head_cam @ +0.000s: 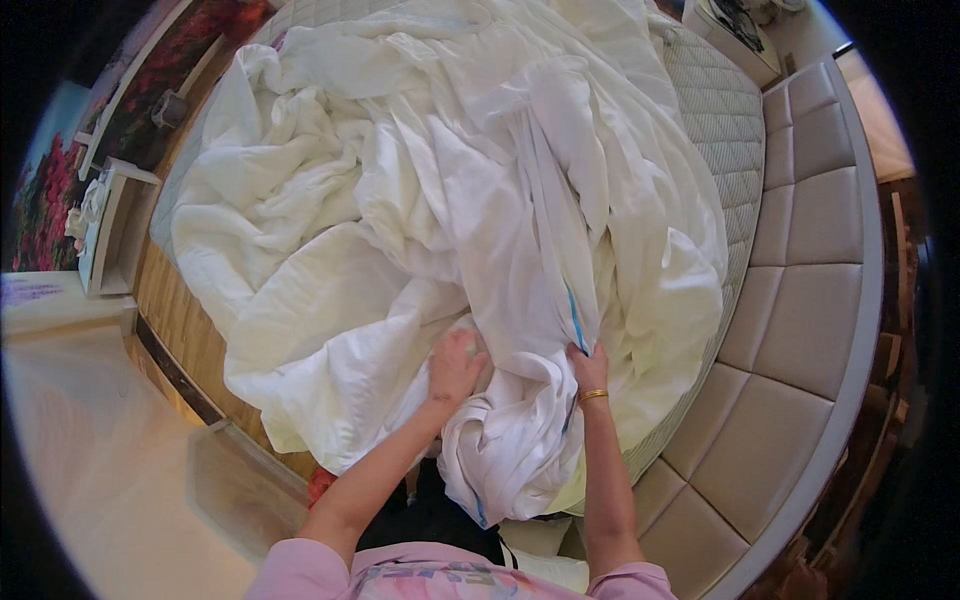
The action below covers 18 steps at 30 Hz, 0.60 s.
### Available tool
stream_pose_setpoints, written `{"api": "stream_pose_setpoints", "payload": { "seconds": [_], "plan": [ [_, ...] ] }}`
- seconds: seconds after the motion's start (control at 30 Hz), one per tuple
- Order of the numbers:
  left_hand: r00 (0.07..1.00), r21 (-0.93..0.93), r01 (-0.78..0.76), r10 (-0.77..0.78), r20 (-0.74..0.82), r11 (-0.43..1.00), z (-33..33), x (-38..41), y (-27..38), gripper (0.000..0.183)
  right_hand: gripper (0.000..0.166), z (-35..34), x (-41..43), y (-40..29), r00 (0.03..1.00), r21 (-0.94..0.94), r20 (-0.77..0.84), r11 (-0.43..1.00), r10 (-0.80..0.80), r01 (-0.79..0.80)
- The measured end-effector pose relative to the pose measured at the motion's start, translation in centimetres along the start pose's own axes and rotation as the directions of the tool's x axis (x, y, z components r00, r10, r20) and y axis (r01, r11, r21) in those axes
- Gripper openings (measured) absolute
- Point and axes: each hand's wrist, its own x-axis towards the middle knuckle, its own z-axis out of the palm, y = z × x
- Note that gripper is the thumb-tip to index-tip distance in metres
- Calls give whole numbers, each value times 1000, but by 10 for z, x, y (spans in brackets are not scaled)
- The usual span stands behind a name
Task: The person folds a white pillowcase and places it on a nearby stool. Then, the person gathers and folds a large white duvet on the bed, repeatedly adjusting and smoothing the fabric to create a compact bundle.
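Observation:
A white cloth cover with a blue strip along one edge lies over a rumpled white quilt. My right hand is closed on the cover's edge, right at the blue strip. Slightly blurred, my left hand rests with curled fingers against the white cloth, left of my right hand; whether it pinches any is unclear. Between my forearms a bunched part of the cover hangs in loose folds near my body, and another bit of blue edging shows at its bottom.
Beneath the bedding is a quilted mattress. A padded beige headboard runs along the right. At left are a wooden floor, a low white cabinet and a grey bin. A nightstand stands at the far right corner.

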Motion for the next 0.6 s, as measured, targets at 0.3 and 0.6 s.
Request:
{"api": "stream_pose_setpoints", "payload": {
  "seconds": [0.3,0.6],
  "plan": [
    [871,73,435,-440,219,898,42,9,-32,72,85,43,3,36,938,-436,-331,898,-99,-59],
    [903,-963,266,-337,265,-44,-76,-15,-70,33,43,-16,52,64,980,-344,-167,938,-106,43]
  ]
}}
